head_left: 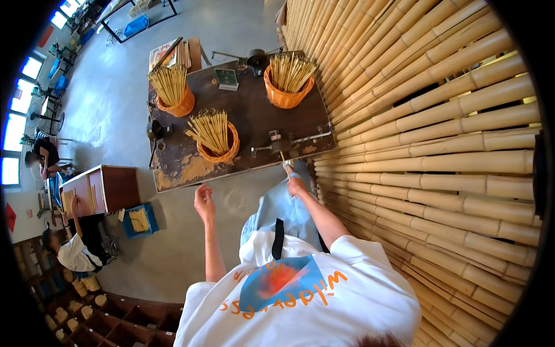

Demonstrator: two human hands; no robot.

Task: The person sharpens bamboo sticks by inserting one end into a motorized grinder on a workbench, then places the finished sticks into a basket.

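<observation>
My left hand (203,202) is raised in front of the table's near edge, fingers loosely bent and apart, holding nothing. Close to the table's near right corner, my right hand (296,184) is closed. Just beyond it a small whitish piece (287,163) and the tip of a thin stick (282,155) show at the edge; what the fingers grip is too small to make out. A metal fixture with a rod (309,138) is mounted on the dark table (248,110) near that hand. The nearest orange basket (233,141) of thin bamboo sticks (209,130) stands left of the fixture.
Two more orange baskets (184,104) (283,97) of sticks stand farther back. A small green-faced device (226,78) and dark lamps (256,59) are on the table. A bamboo-pole wall (428,156) rises on my right. At left, a person (78,254) works by a cabinet (118,188) and blue crate (149,215).
</observation>
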